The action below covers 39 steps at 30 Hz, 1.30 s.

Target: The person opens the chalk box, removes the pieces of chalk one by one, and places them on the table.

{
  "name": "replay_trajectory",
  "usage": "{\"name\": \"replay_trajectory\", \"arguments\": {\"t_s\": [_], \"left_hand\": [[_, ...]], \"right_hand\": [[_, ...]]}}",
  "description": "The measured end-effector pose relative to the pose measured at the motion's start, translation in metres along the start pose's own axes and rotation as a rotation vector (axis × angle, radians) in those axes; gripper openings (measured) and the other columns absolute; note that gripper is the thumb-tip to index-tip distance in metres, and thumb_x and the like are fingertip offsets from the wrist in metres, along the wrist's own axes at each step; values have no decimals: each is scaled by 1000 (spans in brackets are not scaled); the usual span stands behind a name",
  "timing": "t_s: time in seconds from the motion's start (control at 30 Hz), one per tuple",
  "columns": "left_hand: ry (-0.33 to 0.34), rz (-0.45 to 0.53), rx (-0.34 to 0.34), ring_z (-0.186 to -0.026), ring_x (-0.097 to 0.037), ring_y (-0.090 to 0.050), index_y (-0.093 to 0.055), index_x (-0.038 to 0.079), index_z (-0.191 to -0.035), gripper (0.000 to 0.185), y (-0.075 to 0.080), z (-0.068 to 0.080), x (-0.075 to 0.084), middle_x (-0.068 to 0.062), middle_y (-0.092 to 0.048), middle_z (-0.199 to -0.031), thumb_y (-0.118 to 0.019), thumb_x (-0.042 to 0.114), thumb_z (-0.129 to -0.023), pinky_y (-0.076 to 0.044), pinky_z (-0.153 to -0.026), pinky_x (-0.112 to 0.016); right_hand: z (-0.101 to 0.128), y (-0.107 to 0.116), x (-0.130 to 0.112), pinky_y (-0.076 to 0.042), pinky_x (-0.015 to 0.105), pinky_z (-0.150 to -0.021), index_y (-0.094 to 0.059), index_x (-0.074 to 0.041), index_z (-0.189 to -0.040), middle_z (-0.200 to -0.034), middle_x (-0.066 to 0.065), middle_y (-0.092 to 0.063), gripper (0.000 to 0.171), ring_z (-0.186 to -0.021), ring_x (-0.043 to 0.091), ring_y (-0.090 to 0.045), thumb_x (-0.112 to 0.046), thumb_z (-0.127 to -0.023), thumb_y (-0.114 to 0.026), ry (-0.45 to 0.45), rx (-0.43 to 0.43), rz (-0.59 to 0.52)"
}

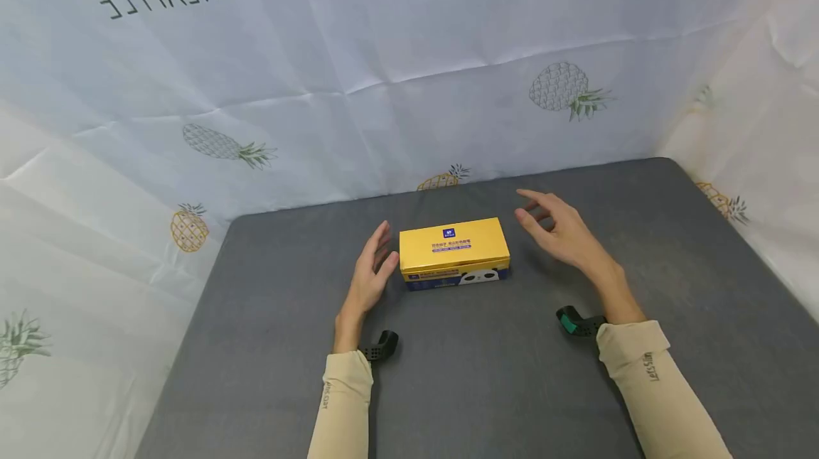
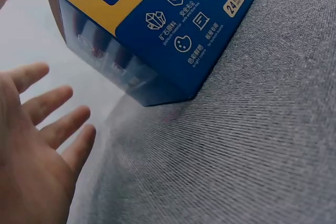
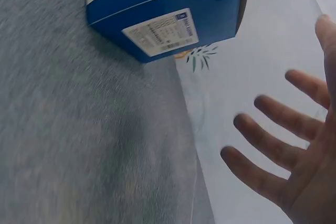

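Box print too small to read — yellow box sits untouched between 2 spread, empty hands: left hand, right hand.

Your head view looks forward and down from well above the counter, taking in the whole box and both hands. Your wrist views sit low and close, each aimed along its palm at one end of that box; all three share it.
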<state>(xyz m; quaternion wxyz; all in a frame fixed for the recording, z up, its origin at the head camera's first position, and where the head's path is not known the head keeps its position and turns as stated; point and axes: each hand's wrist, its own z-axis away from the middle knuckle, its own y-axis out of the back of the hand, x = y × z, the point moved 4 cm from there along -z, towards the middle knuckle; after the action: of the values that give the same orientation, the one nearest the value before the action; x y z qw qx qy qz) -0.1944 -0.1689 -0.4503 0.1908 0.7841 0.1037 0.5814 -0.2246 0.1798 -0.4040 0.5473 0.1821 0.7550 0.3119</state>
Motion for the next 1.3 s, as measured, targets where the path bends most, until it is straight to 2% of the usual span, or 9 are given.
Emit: {"name": "replay_trajectory", "arguments": {"t_s": [0.13, 0.27, 0.4, 0.47, 0.7, 0.9, 0.97, 1.17, 1.3], "left_hand": [[-26, 75, -31, -152, -41, -35, -27, 8, -163, 77, -4, 3, -4, -19, -31, -166, -59, 42, -101, -32, -124, -58], [-82, 116, -56, -152, -42, -34, -25, 6, -163, 84, -8, 2, -7, -22, -30, -166, -60, 49, -100, -30, -123, -62], [-102, 133, -61, -152, -44, -34, -25, 4, -162, 88, -12, 2, -12, -23, -30, -166, -60, 54, -99, -30, -122, -64], [-99, 147, -56, -152, -44, -34, -25, 5, -162, 87, -14, 2, -13, -23, -31, -165, -61, 52, -99, -30, -122, -64], [-111, 168, -61, -151, -42, -36, -26, 5, -162, 77, -17, -1, -13, -24, -32, -165, -61, 35, -100, -30, -123, -60], [-135, 200, -114, -149, -37, -40, -28, 6, -162, 79, -16, 0, -15, -23, -37, -162, -65, 34, -98, -33, -126, -34], [-129, 202, -120, -149, -35, -41, -28, 5, -162, 83, -16, 0, -17, -23, -40, -161, -68, 36, -96, -34, -125, -31], [-107, 207, -124, -149, -37, -42, -29, 3, -161, 90, -16, -2, -19, -20, -44, -159, -73, 42, -92, -30, -124, -58], [-114, 211, -130, -148, -40, -42, -30, 3, -160, 89, -17, -3, -20, -20, -45, -159, -73, 40, -92, -30, -123, -61]], "right_hand": [[-2, -4, -1, -58, 47, -77, -47, -9, -153, -121, 20, -64, 51, -94, 34, -67, -31, -108, -53, 20, -17, -22], [-3, -5, -1, -48, 30, -61, -51, -9, -149, -97, 16, -66, 46, -71, 19, -60, -28, -108, -54, 41, -32, -56], [-3, -8, 2, -39, 27, -52, -53, -9, -146, -72, 7, -58, 41, -54, 10, -44, -21, -107, -55, 78, -61, -106], [-2, -9, 2, -38, 27, -51, -53, -8, -146, -68, 4, -56, 42, -52, 8, -41, -18, -106, -57, 97, -69, -133], [-4, -16, 6, -39, 27, -53, -46, -11, -153, -70, 14, -60, 52, -52, 8, -40, -14, -103, -61, 132, -148, -204], [-3, -24, 13, -43, 28, -52, -33, -10, -159, -71, 6, -56, 73, -53, 9, -44, -10, -96, -71, 139, -282, -289], [-3, -28, 15, -44, 28, -52, -30, -9, -161, -73, 5, -54, 83, -55, 8, -45, -9, -92, -76, 130, -326, -323], [-5, -37, 15, -45, 29, -56, -29, -4, -161, -81, 13, -52, 97, -63, 9, -47, -14, -83, -86, 89, -392, -325], [-5, -36, 15, -49, 29, -60, -34, -3, -159, -86, 12, -57, 94, -66, 12, -53, -16, -83, -86, 62, -371, -281]]}}
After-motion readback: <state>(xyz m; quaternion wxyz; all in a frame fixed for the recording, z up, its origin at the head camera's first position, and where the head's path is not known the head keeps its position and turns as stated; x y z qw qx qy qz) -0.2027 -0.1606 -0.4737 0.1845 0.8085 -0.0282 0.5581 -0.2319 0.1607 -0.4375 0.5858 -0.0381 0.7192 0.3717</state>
